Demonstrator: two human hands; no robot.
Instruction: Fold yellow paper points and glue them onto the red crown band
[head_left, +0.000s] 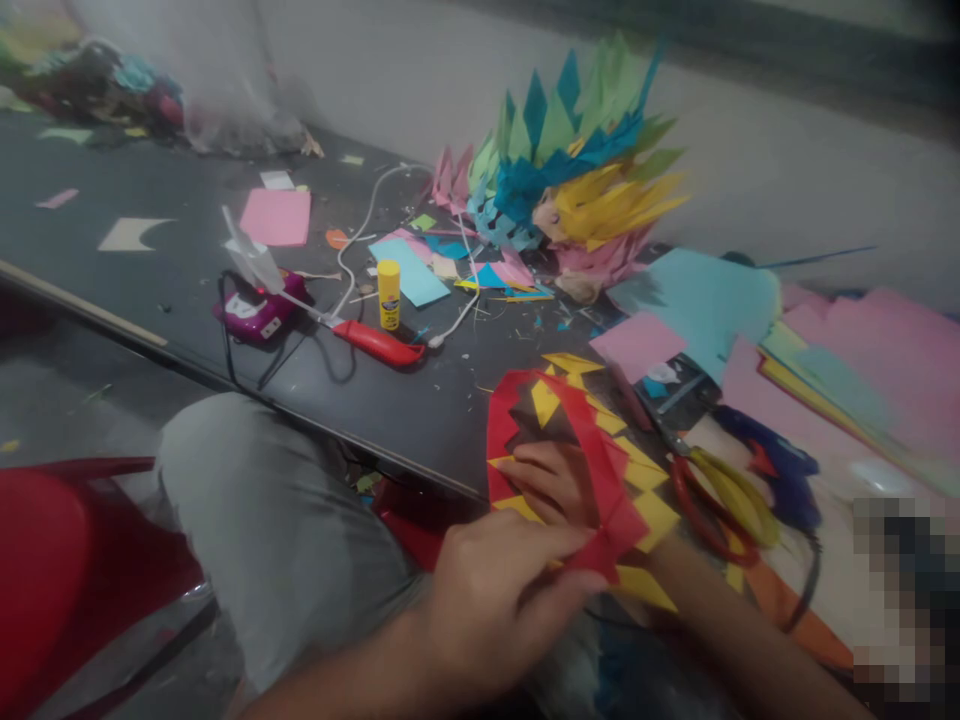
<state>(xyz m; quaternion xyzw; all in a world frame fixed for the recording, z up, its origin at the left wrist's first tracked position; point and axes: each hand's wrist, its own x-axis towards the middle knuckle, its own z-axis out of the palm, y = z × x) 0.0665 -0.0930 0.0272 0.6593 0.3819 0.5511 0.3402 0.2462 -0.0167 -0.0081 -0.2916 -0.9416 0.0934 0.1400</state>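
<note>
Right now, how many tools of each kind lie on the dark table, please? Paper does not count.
Glue stick: 1
Scissors: 1
Red-handled tool: 1
Purple device: 1
Total: 4
The left hand and right hand hold a red and yellow paper ring, not a tool.

Head view, person's own body only. Both forearms bare from the lower frame edge to the wrist; no sleeve, cuff, watch, band or glove shows. Left hand [495,590]: bare, no ring seen on the knuckles that show. Right hand [551,480]: bare, mostly hidden, fingers [536,458] plain. Legs: light grey trousers [277,520], plain soft cloth, no print, seam or pocket discernible; faint folds at the knee. Picture is soft, so finer marks cannot be made out.
</note>
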